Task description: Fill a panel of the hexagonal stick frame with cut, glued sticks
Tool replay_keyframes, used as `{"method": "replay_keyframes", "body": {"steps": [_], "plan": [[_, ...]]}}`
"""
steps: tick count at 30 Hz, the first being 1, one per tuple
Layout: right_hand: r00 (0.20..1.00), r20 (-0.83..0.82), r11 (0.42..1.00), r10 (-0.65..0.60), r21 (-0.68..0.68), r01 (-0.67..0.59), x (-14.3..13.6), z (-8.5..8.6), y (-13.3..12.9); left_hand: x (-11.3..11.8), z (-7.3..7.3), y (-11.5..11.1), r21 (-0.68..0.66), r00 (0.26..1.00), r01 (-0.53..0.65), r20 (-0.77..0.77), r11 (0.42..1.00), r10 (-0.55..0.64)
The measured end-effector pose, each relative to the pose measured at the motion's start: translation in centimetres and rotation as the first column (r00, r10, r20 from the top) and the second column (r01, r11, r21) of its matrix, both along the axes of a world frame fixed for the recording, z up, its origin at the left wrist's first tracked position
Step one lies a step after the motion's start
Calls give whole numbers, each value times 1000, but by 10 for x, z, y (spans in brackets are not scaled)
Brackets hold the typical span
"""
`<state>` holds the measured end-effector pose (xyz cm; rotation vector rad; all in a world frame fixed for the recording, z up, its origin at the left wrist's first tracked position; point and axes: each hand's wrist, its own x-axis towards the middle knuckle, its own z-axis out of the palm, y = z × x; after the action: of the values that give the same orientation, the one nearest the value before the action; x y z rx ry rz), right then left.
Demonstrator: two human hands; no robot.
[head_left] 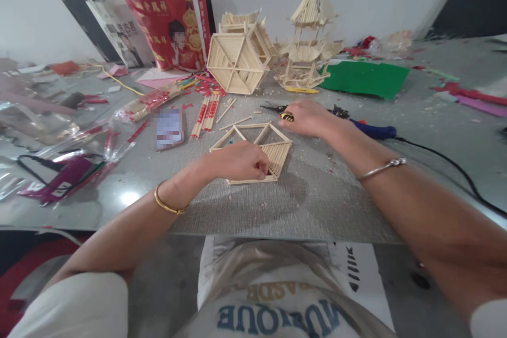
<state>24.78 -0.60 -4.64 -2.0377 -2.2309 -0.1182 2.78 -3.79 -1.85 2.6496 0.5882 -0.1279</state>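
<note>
A hexagonal frame of thin wooden sticks [280,156] lies flat on the table, its right section filled with sticks side by side. Over its near part is my left hand [241,161], fingers curled together; whatever they pinch is hidden. My right hand [307,117] is closed around the black and yellow handles of a pair of pliers [285,115], beyond the frame's right side. The plier jaws point left. Loose sticks [226,111] lie just past the frame, by paper-wrapped chopstick packs [205,116].
Behind stand a hexagonal stick model [237,60] and a stick pagoda [309,26]. A blue glue gun [374,130] with a black cord lies right, near green sheet [364,79]. At left are a phone [169,129], plastic wrappers [111,142] and a red bag [166,21].
</note>
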Motion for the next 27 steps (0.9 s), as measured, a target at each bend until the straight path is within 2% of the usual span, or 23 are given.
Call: {"method": "replay_keyframes", "body": {"steps": [6,11,15,20,27], "plan": [[1000,24,1000,12,-24,-12,-1,-3,0,-1,0,-1,20,1000,16,-6,1000,-16],[999,28,998,28,-52,-26,-3,-2,-2,-2,-1,-2,81,1000,-24,-9,996,25],[999,41,999,33,-7,-32,-3,-1,-2,-2,0,-4,94,999,-29,-19,995,31],[995,22,994,100,32,-101,-11,6,-7,-2,1,-5,149,998,-39,-40,988,46],[989,33,989,145,-17,-145,-27,14,-18,-3,-1,-8,205,999,-29,-14,978,32]]}}
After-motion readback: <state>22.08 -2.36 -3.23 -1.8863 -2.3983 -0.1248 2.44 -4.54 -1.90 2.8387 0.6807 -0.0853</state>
